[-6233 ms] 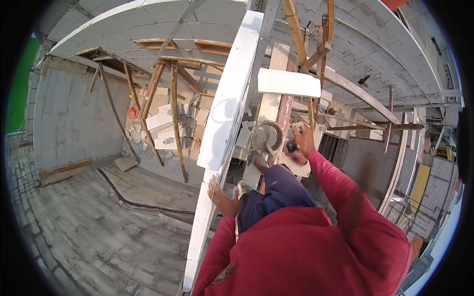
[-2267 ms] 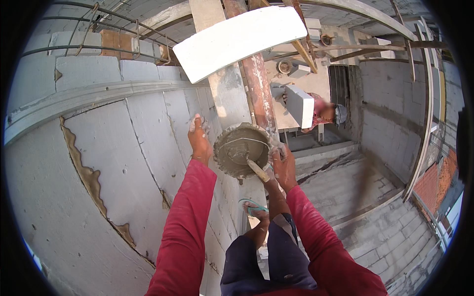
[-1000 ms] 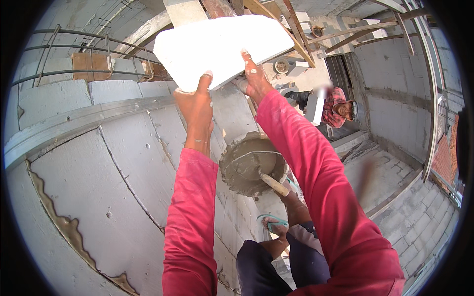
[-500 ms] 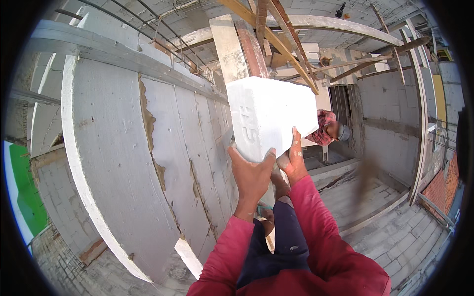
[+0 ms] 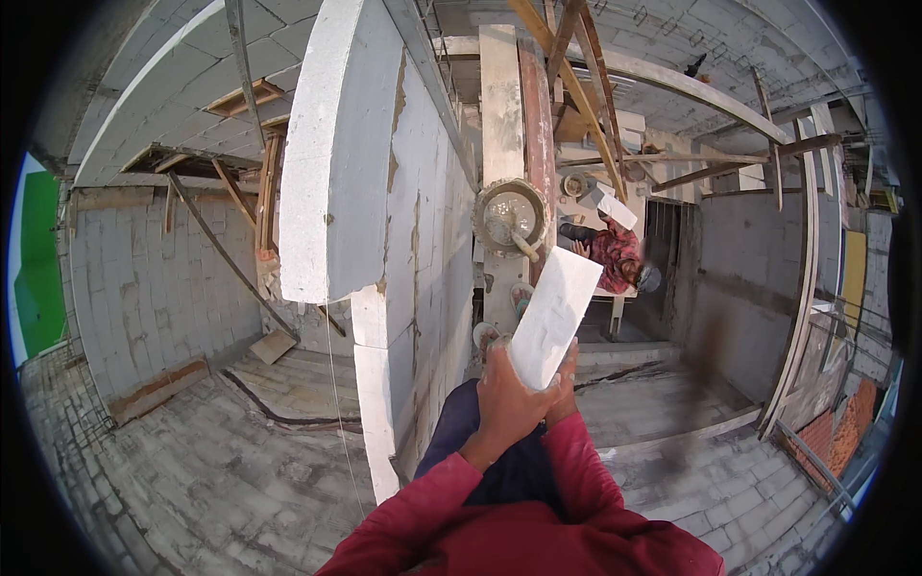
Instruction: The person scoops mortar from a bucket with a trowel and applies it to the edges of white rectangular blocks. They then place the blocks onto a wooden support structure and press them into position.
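Both my hands grip a white lightweight concrete block (image 5: 559, 312) in front of my body, its long narrow face tilted up and to the right. My left hand (image 5: 509, 392) wraps the block's lower left end. On the opposite side, my right hand (image 5: 565, 386) presses against it, partly hidden behind the block. Just beyond the block stands a round bucket (image 5: 483, 213) of grey wet mortar, with a tool's handle (image 5: 524, 246) sticking out over its rim. To my left rises a white block wall (image 5: 429, 230) with mortar in its joints.
Pale and reddish planks (image 5: 501, 101) run away ahead of me. Below on the right, a co-worker in a checked shirt (image 5: 615, 254) is beside another white block (image 5: 617, 207). Timber braces (image 5: 576, 86) cross ahead. A thin string (image 5: 338, 403) hangs beside the wall's end.
The block has turned from its broad side to a narrow face and come lower, still in both hands. The view has swung left, and the mortar bucket now shows.
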A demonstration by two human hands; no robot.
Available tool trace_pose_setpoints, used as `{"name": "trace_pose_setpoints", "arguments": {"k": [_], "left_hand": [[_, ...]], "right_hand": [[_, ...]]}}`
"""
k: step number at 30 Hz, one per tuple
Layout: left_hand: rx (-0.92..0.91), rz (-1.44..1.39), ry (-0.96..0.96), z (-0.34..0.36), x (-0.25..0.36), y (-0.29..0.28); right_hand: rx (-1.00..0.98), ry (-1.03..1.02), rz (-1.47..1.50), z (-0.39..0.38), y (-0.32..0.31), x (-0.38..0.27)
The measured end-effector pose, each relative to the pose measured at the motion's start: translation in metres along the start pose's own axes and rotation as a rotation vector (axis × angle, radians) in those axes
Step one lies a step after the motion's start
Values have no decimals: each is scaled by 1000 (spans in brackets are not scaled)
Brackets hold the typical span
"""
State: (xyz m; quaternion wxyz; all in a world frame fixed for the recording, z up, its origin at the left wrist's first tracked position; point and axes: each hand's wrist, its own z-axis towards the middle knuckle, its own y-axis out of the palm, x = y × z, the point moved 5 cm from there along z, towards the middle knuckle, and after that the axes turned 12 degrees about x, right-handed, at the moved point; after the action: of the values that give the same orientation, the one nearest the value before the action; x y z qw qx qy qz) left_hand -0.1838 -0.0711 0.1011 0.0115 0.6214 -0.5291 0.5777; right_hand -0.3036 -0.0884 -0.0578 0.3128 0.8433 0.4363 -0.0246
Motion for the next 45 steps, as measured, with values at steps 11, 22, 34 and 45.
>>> {"name": "trace_pose_setpoints", "arguments": {"k": [11, 22, 34, 45], "left_hand": [[112, -12, -365, -56, -98, 10], [224, -455, -501, -61, -215, 84], [167, -745, -686, -57, -351, 146], [34, -677, -849, -62, -512, 168]], "right_hand": [[169, 285, -23, -5, -81, 71], [443, 164, -367, 71, -152, 79], [487, 91, -578, 138, -199, 108], [313, 12, -818, 201, -284, 164]]}}
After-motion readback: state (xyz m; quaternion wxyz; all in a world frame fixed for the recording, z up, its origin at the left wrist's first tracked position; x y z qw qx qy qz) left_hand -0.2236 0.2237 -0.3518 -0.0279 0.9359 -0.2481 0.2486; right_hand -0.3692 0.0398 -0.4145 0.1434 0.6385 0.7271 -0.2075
